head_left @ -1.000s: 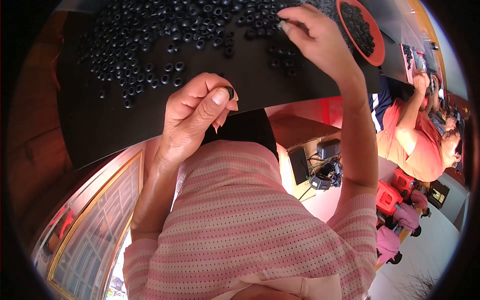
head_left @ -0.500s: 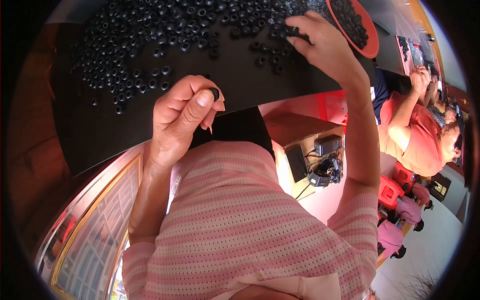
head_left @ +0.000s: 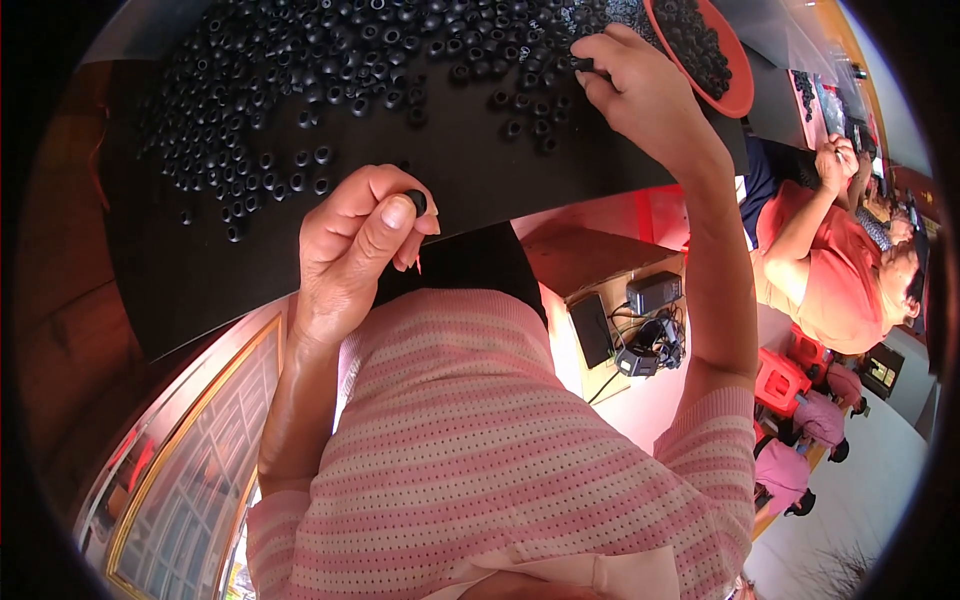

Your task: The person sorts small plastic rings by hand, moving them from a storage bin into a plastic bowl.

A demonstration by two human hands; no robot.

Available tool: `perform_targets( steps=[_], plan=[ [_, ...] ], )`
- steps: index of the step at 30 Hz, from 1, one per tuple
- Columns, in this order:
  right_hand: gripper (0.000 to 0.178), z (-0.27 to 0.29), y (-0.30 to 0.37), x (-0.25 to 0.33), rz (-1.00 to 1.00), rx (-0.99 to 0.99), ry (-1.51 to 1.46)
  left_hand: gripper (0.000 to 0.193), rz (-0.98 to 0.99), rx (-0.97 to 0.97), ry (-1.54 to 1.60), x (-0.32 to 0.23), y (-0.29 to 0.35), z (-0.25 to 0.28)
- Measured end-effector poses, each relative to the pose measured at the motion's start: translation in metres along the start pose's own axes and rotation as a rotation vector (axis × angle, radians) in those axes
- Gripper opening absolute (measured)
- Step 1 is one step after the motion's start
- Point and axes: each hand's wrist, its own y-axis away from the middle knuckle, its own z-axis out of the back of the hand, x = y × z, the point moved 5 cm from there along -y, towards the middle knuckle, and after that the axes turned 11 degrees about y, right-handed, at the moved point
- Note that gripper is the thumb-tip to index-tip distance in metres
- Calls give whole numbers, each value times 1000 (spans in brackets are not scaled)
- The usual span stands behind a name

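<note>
Between the thumb and fingers of my left hand (head_left: 355,240) is a small black round cap (head_left: 417,201), held over the near edge of the black table (head_left: 450,185). Loose black caps (head_left: 390,50), each with a hole in its end, are heaped across the far side of the table. My right hand (head_left: 650,100) reaches to the right end of this heap. Its thumb and forefinger are pinched together, with a dark cap (head_left: 584,66) at their tips. An orange-red bowl (head_left: 738,90) beside that hand holds more small dark pieces.
Below the table's near edge, a cardboard box (head_left: 575,250) carries a black power adapter (head_left: 655,290), tangled cables and a dark flat device (head_left: 592,330). At the right, a person in an orange top (head_left: 830,270) works at another table. Red stools (head_left: 780,382) stand farther off.
My right thumb and forefinger have closed on a dark cap at the heap. My left hand keeps its cap and sits slightly lower in the view.
</note>
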Motion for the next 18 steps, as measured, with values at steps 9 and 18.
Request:
perform_targets(
  steps=[9,18],
  plan=[
    [18,0,1,2,-31,-54,197,25,18,9,-23,-2,0,-1],
    [23,0,-27,9,-32,-64,74,25,6,21,-20,-3,-2,-1]
  ],
)
